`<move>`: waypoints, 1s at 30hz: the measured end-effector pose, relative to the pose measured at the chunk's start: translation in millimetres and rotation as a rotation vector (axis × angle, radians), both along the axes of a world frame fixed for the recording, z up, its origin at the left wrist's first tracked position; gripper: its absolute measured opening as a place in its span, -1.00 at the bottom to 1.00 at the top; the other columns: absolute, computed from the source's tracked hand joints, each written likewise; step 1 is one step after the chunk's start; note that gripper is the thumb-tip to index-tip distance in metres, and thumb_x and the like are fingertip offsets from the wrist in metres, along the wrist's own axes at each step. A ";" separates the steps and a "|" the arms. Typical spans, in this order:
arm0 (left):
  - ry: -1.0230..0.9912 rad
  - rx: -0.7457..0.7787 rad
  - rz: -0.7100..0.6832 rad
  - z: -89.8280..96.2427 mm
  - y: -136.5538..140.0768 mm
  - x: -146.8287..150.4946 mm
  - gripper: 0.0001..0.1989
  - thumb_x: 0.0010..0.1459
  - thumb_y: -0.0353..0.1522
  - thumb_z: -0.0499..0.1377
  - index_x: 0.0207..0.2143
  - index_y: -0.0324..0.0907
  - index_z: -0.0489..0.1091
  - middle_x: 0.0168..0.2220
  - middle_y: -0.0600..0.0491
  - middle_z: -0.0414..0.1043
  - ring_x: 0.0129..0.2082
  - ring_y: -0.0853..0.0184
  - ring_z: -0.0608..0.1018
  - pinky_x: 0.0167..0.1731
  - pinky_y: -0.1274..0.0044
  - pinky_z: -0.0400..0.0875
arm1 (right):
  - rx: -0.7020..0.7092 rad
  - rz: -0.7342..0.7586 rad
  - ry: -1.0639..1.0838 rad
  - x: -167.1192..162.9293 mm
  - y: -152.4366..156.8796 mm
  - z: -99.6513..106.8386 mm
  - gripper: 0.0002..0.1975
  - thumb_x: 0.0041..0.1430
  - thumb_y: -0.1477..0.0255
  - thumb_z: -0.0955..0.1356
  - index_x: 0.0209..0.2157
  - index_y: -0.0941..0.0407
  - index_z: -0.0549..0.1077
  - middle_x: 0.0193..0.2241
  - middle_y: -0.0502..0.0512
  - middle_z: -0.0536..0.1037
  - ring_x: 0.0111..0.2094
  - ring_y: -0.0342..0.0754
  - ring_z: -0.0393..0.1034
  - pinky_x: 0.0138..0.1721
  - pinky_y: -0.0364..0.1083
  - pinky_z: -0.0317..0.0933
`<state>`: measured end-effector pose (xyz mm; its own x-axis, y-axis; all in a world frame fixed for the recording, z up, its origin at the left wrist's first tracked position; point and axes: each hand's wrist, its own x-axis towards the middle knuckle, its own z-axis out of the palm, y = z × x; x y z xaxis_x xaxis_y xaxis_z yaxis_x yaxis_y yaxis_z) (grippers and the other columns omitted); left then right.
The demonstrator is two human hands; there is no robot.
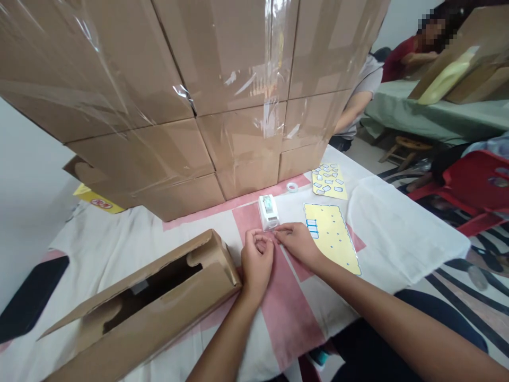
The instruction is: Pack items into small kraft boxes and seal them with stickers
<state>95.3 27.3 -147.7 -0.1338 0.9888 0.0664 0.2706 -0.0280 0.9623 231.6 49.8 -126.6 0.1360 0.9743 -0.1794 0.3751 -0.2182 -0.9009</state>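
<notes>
My left hand [256, 262] rests over the cloth with its fingers curled and the tips pressed together. Close beside it on the right, my right hand [300, 243] pinches with thumb and forefinger. Whatever lies between the fingertips is too small to make out. Just beyond both hands stands a small white device with a greenish panel on top [269, 204], its near end almost at my right fingertips. A white ring, like a roll of tape [292, 187], lies behind it. To the right is a yellow card with blue-outlined shapes [332, 233], partly under my right forearm.
A tall wall of taped cardboard boxes [242, 138] rises behind. An opened long carton [175, 297] lies left of my hands, with a black flat object [34, 297] farther left. A second yellow card [329, 183] lies behind right. Other people sit beyond, near a red chair [473, 185].
</notes>
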 end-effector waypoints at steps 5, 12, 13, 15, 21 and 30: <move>-0.006 -0.002 -0.008 -1.6 -0.3 -0.3 -0.82 0.17 -0.33 0.17 -0.17 -0.10 0.30 -0.35 0.10 0.48 -0.39 0.36 0.51 -0.33 0.55 0.36 | -0.086 -0.047 0.049 1.7 2.9 2.4 -0.83 0.00 0.37 0.39 -0.52 0.18 0.53 -0.61 0.00 0.52 -0.53 -0.14 0.37 -0.47 -0.20 0.16; 0.003 0.009 0.006 1.2 -1.0 0.6 -0.84 0.15 -0.34 0.15 -0.19 -0.10 0.29 -0.36 0.11 0.46 -0.39 0.36 0.50 -0.34 0.55 0.36 | -0.111 -0.060 0.024 5.0 1.8 4.5 -0.88 -0.02 0.44 0.36 -0.53 0.18 0.51 -0.63 -0.04 0.44 -0.58 -0.21 0.22 -0.53 -0.22 0.06; 0.004 0.010 0.006 1.3 -1.0 0.6 -0.84 0.15 -0.33 0.15 -0.19 -0.10 0.29 -0.36 0.11 0.45 -0.40 0.37 0.49 -0.35 0.55 0.36 | -0.113 -0.048 0.017 5.6 1.4 5.4 -0.88 -0.02 0.44 0.35 -0.53 0.18 0.50 -0.64 -0.05 0.43 -0.59 -0.21 0.21 -0.54 -0.22 0.05; 0.004 0.012 0.003 1.2 -1.1 0.5 -0.83 0.15 -0.32 0.16 -0.19 -0.10 0.29 -0.37 0.12 0.44 -0.42 0.37 0.48 -0.37 0.55 0.36 | -0.135 0.006 0.018 6.8 0.8 6.5 -0.86 0.00 0.43 0.35 -0.57 0.17 0.47 -0.71 -0.09 0.34 -0.66 -0.23 0.14 -0.60 -0.21 -0.02; -0.003 0.026 -0.008 -1.0 -0.4 0.7 -0.83 0.17 -0.29 0.16 -0.19 -0.10 0.29 -0.36 0.11 0.46 -0.41 0.37 0.49 -0.36 0.55 0.37 | -0.259 0.027 0.280 3.2 4.7 1.1 -0.80 0.02 0.37 0.35 -0.61 0.12 0.35 -0.81 -0.18 0.12 -0.79 -0.26 -0.09 -0.73 -0.18 -0.29; -0.004 0.025 -0.015 -0.9 -2.4 -0.2 -0.81 0.19 -0.27 0.17 -0.17 -0.10 0.28 -0.35 0.11 0.46 -0.39 0.37 0.49 -0.33 0.55 0.36 | -0.248 -0.074 0.426 -2.1 -0.2 0.7 -0.81 -0.06 0.45 0.36 -0.64 0.10 0.26 -0.82 -0.21 0.07 -0.80 -0.30 -0.16 -0.74 -0.21 -0.32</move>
